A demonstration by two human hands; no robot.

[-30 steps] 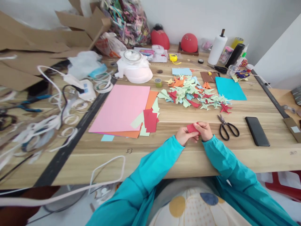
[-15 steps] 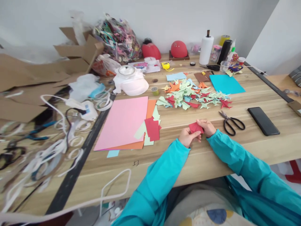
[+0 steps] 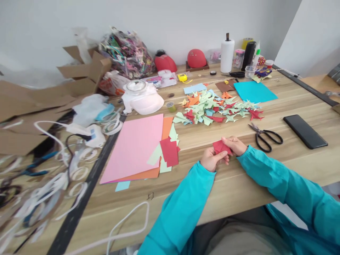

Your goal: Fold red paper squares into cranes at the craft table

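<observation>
A small folded piece of red paper [image 3: 221, 146] is held between both hands, just above the front of the wooden table. My left hand [image 3: 211, 159] pinches its lower left side, thumb on top. From the upper right, my right hand [image 3: 234, 145] grips its other edge with thumb and fingers. Beyond the hands lies a heap of folded paper cranes [image 3: 207, 106] in green, red, orange and blue. Black-handled scissors [image 3: 265, 137] lie to the right of my right hand. On the left, red paper pieces [image 3: 170, 151] rest over green scraps and a pink sheet [image 3: 135, 145].
A black phone [image 3: 305, 131] lies at the right, and a turquoise sheet [image 3: 255, 92] behind the scissors. Bottles, a tape measure [image 3: 182, 78] and red domes line the back. Tangled cables, a white power strip [image 3: 92, 136] and cardboard [image 3: 47, 102] crowd the left. A white cord [image 3: 132, 230] loops in front.
My view has shifted slightly, so table items sit a little differently in the picture. Both hands keep hold of the red paper, with little visible change in grip.
</observation>
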